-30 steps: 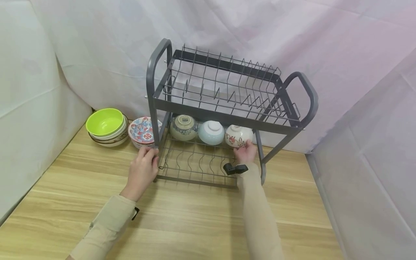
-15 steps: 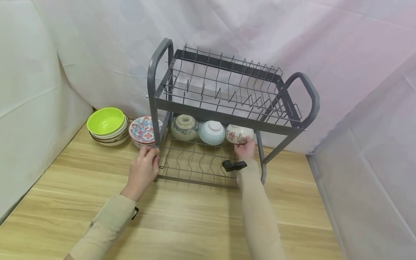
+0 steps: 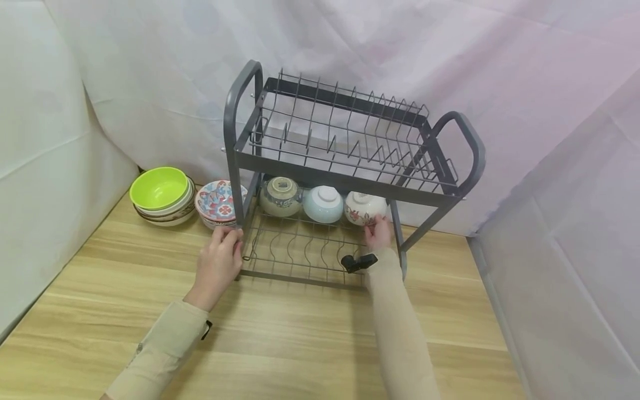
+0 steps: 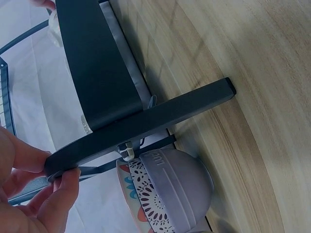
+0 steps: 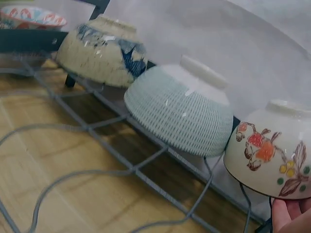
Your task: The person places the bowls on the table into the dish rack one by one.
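My left hand [image 3: 219, 265] pinches the front left post [image 4: 121, 126] of a dark grey two-tier dish rack [image 3: 345, 178] between thumb and fingers. On the lower shelf a row of upside-down bowls runs along the back: a beige one with blue pattern [image 5: 104, 51], a pale blue one [image 5: 184, 107], and a white bowl with red flowers [image 5: 272, 150] at the right. With my right hand [image 3: 378, 233] I hold the flowered bowl at its lower rim; in the right wrist view only a few fingers [image 5: 286, 216] show under that rim.
Left of the rack stand a stack with a lime green bowl [image 3: 160, 188] on top and a stack of red-and-blue patterned bowls [image 3: 218, 201]. The upper wire tier [image 3: 345, 125] hangs over the bowls. White cloth walls [image 3: 150, 83] enclose the wooden table [image 3: 280, 344].
The flowered bowl rose slightly half a second ago and now sits lower again. My right fingers have slid down toward its rim. The left hand stays on the post.
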A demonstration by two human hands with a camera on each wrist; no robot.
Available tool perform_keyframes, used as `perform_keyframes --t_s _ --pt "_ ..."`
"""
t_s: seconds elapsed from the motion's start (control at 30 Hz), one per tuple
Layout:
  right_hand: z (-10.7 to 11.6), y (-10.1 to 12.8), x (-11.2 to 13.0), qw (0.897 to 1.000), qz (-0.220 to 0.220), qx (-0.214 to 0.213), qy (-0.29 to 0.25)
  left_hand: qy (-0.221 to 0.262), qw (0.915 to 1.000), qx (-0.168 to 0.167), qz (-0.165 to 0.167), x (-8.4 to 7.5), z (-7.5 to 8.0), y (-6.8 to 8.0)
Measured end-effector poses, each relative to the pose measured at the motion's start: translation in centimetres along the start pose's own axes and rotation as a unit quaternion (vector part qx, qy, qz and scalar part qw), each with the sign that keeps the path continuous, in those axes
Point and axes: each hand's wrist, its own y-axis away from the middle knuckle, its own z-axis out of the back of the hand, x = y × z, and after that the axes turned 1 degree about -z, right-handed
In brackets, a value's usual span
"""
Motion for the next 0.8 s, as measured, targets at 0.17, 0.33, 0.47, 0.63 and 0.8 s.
perform_keyframes --t_s 0.17,0.33,0.47,0.63,0.8 --pt "3.0 -3.6 -1.0 0.999 0.015 -0.040 0.016 -0.001 1.0000 -0.002 0.000 0.0 0.0 0.1" --pt "-3.0 5.3 0.3 0.992 0.059 -0.104 0.029 -0.001 1.0000 -0.004 -0.003 0.0 0.0 0.0" --pt "-6.0 9.4 0.8 0.986 0.075 -0.138 0.057 -0.004 1.0000 -0.005 -0.003 0.1 0.0 0.1" --pt "-6.1 9.3 0.6 0.986 0.071 -0.142 0.043 -0.003 1.0000 -0.005 -0.003 0.2 -0.1 0.1" --pt "-10.4 15.8 1.6 0.986 0.085 -0.132 0.048 -0.003 1.0000 -0.004 -0.002 0.1 0.0 0.1"
